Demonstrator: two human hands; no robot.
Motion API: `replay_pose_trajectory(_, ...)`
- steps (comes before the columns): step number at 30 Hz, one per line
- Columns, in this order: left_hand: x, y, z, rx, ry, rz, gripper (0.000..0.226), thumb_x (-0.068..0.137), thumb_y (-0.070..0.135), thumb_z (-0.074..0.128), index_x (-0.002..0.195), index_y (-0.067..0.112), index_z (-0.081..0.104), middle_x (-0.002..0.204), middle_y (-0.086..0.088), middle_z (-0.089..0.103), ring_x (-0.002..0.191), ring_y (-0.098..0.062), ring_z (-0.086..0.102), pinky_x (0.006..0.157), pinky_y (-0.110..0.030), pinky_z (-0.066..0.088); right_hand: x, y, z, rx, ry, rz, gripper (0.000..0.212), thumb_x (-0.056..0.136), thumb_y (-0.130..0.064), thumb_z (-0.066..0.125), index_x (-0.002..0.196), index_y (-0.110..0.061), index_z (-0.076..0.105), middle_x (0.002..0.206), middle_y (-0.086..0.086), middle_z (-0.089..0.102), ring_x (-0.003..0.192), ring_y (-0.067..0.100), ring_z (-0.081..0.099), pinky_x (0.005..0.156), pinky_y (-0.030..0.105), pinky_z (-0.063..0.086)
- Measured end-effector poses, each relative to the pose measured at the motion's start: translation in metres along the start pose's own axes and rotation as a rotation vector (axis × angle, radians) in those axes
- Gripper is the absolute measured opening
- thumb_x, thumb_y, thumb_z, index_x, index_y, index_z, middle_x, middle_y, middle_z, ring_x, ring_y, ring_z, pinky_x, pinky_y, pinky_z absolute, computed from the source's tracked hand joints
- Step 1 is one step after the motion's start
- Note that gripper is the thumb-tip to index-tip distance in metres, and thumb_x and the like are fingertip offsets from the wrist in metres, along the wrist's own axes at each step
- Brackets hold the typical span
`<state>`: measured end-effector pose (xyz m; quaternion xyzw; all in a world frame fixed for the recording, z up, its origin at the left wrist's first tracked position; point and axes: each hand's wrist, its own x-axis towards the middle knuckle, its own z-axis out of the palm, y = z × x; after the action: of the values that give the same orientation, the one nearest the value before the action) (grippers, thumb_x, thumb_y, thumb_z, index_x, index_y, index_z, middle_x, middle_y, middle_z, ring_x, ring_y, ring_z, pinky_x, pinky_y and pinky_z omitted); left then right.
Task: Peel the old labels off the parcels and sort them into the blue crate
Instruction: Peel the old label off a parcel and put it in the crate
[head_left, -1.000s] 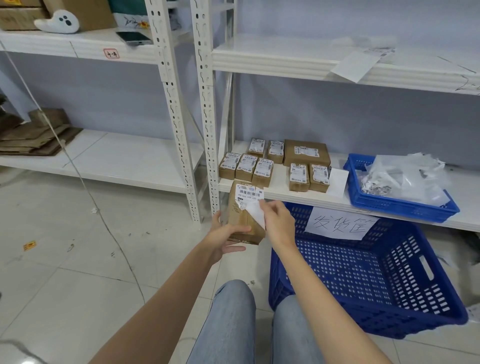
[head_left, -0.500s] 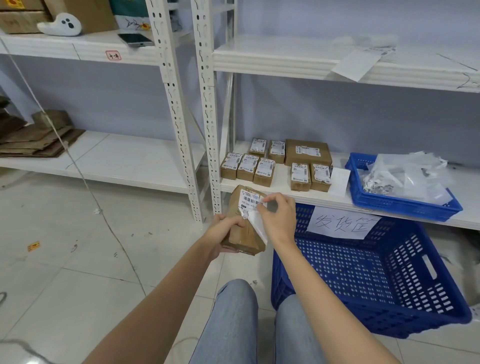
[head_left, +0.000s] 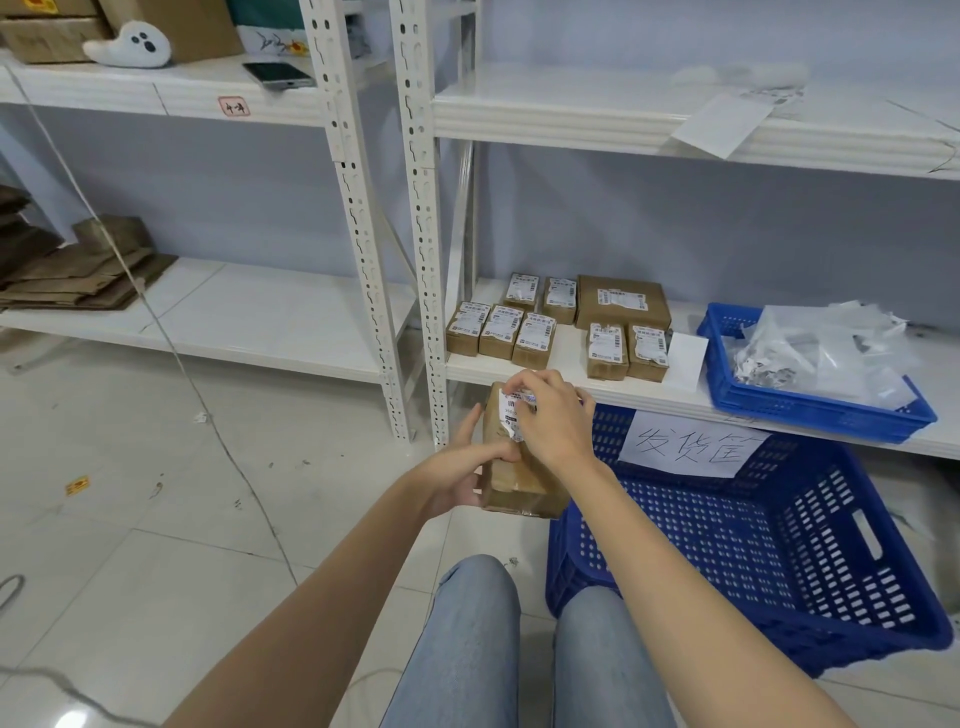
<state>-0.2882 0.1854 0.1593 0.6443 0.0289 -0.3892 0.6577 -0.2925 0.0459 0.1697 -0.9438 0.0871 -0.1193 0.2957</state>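
Since a moment ago the right hand (head_left: 553, 415) has climbed from the lower edge of the white barcode label (head_left: 511, 410) to its top, and the loose flap that hung free before is now bunched under those fingers; the peel looks further along, though I cannot tell how much is still stuck.

Far left, flattened brown cardboard sheets (head_left: 78, 270) lie on the low white shelf (head_left: 249, 312). Above them a small red-edged tag (head_left: 234, 106) carries handwriting too small to read, with a white ghost-shaped plush toy (head_left: 130, 47) and a dark smartphone (head_left: 278, 75) nearby.

At centre, the left hand (head_left: 462, 470) grips the brown paper-wrapped parcel (head_left: 519, 483) by its left side, thumb across the front, holding it upright above the floor, just left of the crate. The right hand is curled over the label's top, pinching it. Only barcode bars show on the label.

Behind, on the white metal rack shelf (head_left: 561, 376), small brown labelled parcels (head_left: 532, 338) wait in rows, print illegible, so most of the job remains.

Rightward, the large blue perforated plastic crate (head_left: 753, 571) holds no parcels that I can see; its handwritten white paper sign (head_left: 691, 449) reads roughly 发货筐. A shallow blue plastic tray (head_left: 810, 410) on the shelf holds clear plastic bags (head_left: 821, 353).
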Motion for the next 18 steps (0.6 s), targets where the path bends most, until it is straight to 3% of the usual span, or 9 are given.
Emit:
replay_pose_trajectory(6, 0.002, -0.003, -0.001, 0.033, -0.023, 0.012, 0.094, 0.085, 0.007, 0.07, 0.151, 0.048, 0.017, 0.12, -0.012, 0.068, 0.109, -0.033, 0.067, 0.091, -0.054, 0.054, -0.001, 0.002, 0.0, -0.011, -0.036, 0.027, 0.027, 0.094, -0.015, 0.05, 0.106, -0.039, 0.058, 0.121, -0.008, 0.055, 0.119, 0.017, 0.045, 0.106, 0.041, 0.02)
replay_pose_trajectory(11, 0.001, -0.01, 0.0, 0.063, -0.024, 0.01, 0.095, 0.083, 0.005, 0.071, 0.148, 0.051, 0.02, 0.122, -0.011, 0.067, 0.101, -0.029, 0.07, 0.078, -0.045, 0.059, -0.003, 0.006, 0.004, -0.014, -0.03, 0.057, 0.016, 0.097, -0.024, 0.051, 0.102, -0.038, 0.059, 0.118, -0.007, 0.055, 0.117, 0.019, 0.045, 0.104, 0.039, 0.02)
replay_pose_trajectory(15, 0.002, -0.015, 0.003, 0.074, -0.012, 0.029, 0.084, 0.081, 0.004, 0.072, 0.137, 0.053, 0.031, 0.122, -0.01, 0.066, 0.095, -0.027, 0.071, 0.08, -0.046, 0.059, -0.004, 0.011, 0.009, 0.012, -0.008, 0.064, 0.011, 0.096, -0.028, 0.055, 0.098, -0.036, 0.061, 0.113, -0.008, 0.057, 0.114, 0.017, 0.048, 0.103, 0.037, 0.022)
replay_pose_trajectory(18, 0.004, -0.02, 0.003, 0.08, -0.011, 0.002, 0.088, 0.079, 0.006, 0.074, 0.142, 0.049, 0.03, 0.118, -0.012, 0.069, 0.101, -0.028, 0.068, 0.086, -0.052, 0.057, -0.006, 0.016, 0.012, 0.035, -0.009, 0.06, 0.01, 0.096, -0.026, 0.056, 0.097, -0.034, 0.063, 0.11, -0.007, 0.056, 0.111, 0.016, 0.05, 0.103, 0.036, 0.023)
